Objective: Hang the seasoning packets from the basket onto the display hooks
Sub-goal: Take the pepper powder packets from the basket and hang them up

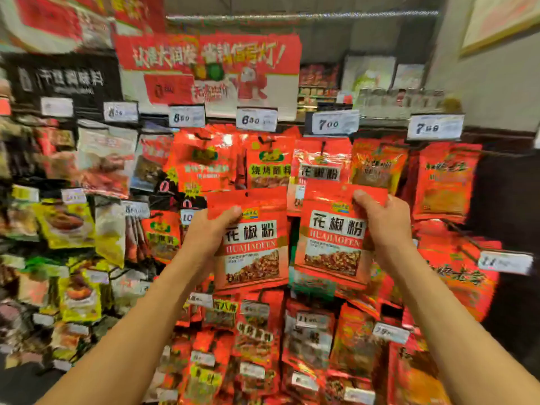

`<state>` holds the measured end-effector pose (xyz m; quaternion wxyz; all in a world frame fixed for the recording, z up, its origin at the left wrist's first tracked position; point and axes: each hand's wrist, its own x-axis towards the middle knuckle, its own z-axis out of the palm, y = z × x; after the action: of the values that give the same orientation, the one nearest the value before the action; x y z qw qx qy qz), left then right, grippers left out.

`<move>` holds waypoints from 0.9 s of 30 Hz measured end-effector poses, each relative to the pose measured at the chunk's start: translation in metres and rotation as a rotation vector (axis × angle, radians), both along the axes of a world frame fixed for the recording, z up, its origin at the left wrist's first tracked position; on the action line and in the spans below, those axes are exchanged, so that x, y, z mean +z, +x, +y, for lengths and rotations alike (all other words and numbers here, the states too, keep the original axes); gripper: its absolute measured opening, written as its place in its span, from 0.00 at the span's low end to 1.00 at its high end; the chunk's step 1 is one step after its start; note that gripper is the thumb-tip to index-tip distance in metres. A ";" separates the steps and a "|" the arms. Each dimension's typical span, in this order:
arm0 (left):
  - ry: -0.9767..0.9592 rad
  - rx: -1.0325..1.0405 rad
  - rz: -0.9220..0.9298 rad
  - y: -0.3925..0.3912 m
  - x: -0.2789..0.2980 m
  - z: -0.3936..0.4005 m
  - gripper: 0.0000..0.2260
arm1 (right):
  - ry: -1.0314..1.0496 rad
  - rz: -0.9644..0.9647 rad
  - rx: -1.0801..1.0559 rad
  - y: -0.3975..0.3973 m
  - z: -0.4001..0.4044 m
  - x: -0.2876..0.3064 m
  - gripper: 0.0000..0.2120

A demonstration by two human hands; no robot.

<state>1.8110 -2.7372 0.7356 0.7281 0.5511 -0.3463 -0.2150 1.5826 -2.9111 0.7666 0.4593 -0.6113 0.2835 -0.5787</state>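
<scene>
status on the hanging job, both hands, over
Left hand grips one red packet; right hand grips a second packet. Both raised before the display, neither hooked yet. Nothing blocking.

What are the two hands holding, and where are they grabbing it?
Each hand holds one red seasoning packet. The left hand grips the left packet near its upper left edge; the right hand grips the right packet at its upper right corner.

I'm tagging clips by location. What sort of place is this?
Most likely a grocery store's seasoning aisle: packets hanging in rows, price tags above them, and a red promotional sign overhead.
</scene>
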 end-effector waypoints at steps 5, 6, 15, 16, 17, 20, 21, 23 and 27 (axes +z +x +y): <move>-0.021 0.041 -0.046 -0.010 0.027 -0.018 0.10 | -0.063 0.132 0.006 0.017 -0.013 0.031 0.15; -0.012 0.039 -0.055 -0.013 0.032 -0.021 0.11 | -0.038 0.123 0.020 0.021 -0.015 0.035 0.14; -0.029 0.004 -0.104 -0.019 0.061 -0.040 0.14 | 0.171 0.024 0.108 0.053 -0.044 0.078 0.08; -0.024 0.010 -0.109 -0.019 0.061 -0.042 0.14 | 0.169 0.036 0.094 0.057 -0.047 0.079 0.07; -0.020 0.013 -0.110 -0.019 0.062 -0.044 0.14 | 0.164 0.050 0.081 0.059 -0.050 0.080 0.07; -0.010 -0.001 -0.105 -0.018 0.064 -0.048 0.15 | 0.150 0.084 0.045 0.066 -0.057 0.080 0.08; -0.010 -0.004 -0.107 -0.018 0.064 -0.050 0.15 | 0.138 0.090 0.025 0.068 -0.059 0.079 0.08; -0.026 -0.018 -0.103 -0.017 0.064 -0.054 0.13 | 0.119 0.090 -0.009 0.072 -0.062 0.079 0.08; -0.031 -0.045 -0.099 -0.014 0.062 -0.065 0.13 | 0.104 0.082 -0.090 0.077 -0.067 0.081 0.09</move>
<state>1.7975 -2.8017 0.7978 0.7134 0.5418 -0.3975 -0.1984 1.6596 -2.9780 0.8478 0.4522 -0.5965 0.3590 -0.5576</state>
